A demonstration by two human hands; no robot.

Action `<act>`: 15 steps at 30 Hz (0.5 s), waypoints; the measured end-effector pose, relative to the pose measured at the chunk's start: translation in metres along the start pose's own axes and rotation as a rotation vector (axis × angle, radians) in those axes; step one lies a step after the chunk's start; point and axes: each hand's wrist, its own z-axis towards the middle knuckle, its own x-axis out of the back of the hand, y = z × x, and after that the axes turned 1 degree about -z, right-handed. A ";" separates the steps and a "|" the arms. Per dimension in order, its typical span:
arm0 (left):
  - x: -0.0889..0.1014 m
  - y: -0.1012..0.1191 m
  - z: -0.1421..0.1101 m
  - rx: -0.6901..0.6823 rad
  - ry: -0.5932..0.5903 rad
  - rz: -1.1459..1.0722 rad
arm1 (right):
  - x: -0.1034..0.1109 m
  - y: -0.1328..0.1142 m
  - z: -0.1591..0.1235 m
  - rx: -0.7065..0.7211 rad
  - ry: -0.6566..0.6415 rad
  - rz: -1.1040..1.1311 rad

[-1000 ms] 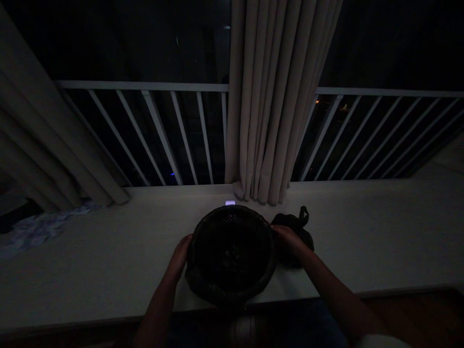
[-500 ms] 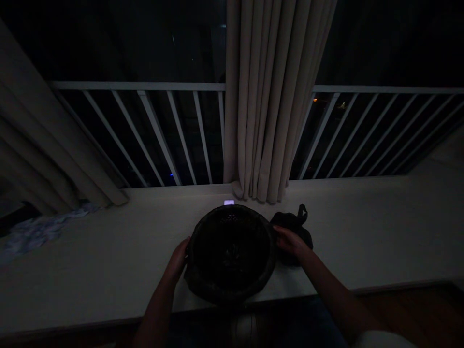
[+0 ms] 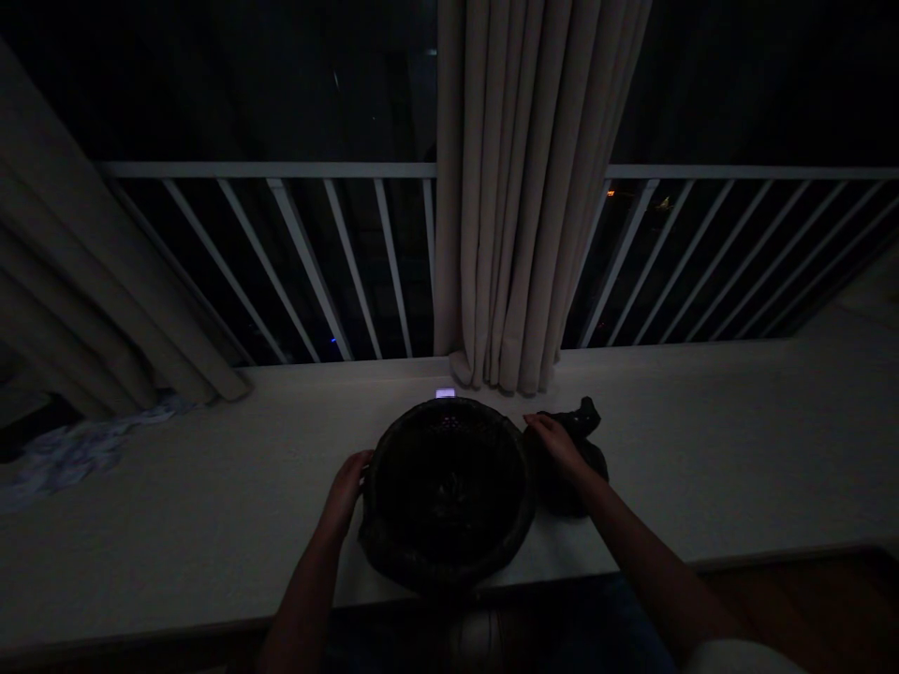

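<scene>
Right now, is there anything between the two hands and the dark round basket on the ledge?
Nothing visible. The left hand rests against the left rim of the basket. The right hand is at its right rim, lying over a dark bundle beside it; the dim light hides the exact contact.

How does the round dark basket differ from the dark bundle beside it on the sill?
The basket is round, open-topped and firm-rimmed; the dark bundle is slumped and shapeless, with a loop sticking up. The basket is clearly larger. The left hand touches the basket's rim; the right hand rests by the bundle. Both are dark and sit on the pale sill.
</scene>
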 end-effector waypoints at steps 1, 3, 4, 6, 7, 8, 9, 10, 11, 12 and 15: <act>0.000 0.003 0.002 -0.053 0.018 0.025 | -0.004 -0.006 0.000 0.095 0.039 -0.091; -0.002 0.007 0.005 -0.151 0.036 0.081 | -0.013 -0.015 -0.004 0.228 0.063 -0.215; -0.002 0.009 0.007 -0.194 0.031 0.107 | -0.017 -0.018 -0.006 0.263 0.056 -0.253; -0.003 0.010 0.009 -0.256 -0.004 0.137 | -0.023 -0.021 -0.011 0.294 0.020 -0.319; -0.004 0.011 0.010 -0.269 -0.021 0.139 | -0.025 -0.021 -0.013 0.296 0.001 -0.340; -0.004 0.010 0.011 -0.273 -0.031 0.136 | -0.026 -0.020 -0.014 0.293 -0.014 -0.349; -0.004 0.010 0.011 -0.270 -0.034 0.131 | -0.027 -0.018 -0.015 0.289 -0.024 -0.347; -0.004 0.008 0.010 -0.264 -0.032 0.126 | -0.027 -0.016 -0.015 0.287 -0.027 -0.336; -0.004 0.007 0.010 -0.254 -0.030 0.123 | -0.027 -0.014 -0.015 0.283 -0.027 -0.320; -0.004 0.006 0.009 -0.243 -0.031 0.121 | -0.026 -0.011 -0.015 0.275 -0.029 -0.303; -0.003 0.002 0.007 -0.218 -0.035 0.115 | -0.024 -0.006 -0.015 0.233 -0.056 -0.261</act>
